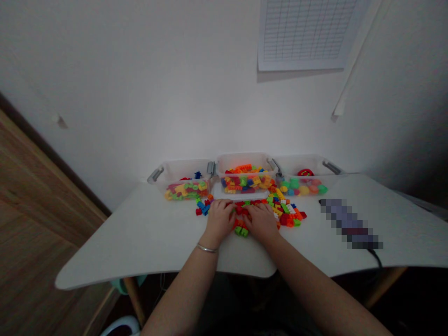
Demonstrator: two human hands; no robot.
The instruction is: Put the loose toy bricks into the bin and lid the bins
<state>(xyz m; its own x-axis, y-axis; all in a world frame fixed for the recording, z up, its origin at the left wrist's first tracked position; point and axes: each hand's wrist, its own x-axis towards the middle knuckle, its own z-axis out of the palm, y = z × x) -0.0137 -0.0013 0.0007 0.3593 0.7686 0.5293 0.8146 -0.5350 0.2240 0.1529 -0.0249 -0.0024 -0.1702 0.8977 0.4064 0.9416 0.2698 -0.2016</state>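
Observation:
Both hands rest low over a loose pile of colourful plastic building blocks (289, 218) on a white table. My left hand (220, 218), with a silver bangle at the wrist, has its fingers curled inward around red building blocks (241, 211). From the other side my right hand (262, 220) closes its fingers on the same red pieces. The fingertips are partly hidden, so how the pieces are joined cannot be made out. Just in front of the hands lie green blocks (241, 231). Blue blocks (203, 207) are left of my left hand.
Three clear bins stand along the wall: a left bin (175, 168) and a middle bin (245, 161) with mixed pieces, and a right bin (292, 163) with coloured balls. A pixelated object with a cable (376, 257) lies right on the white table (157, 242).

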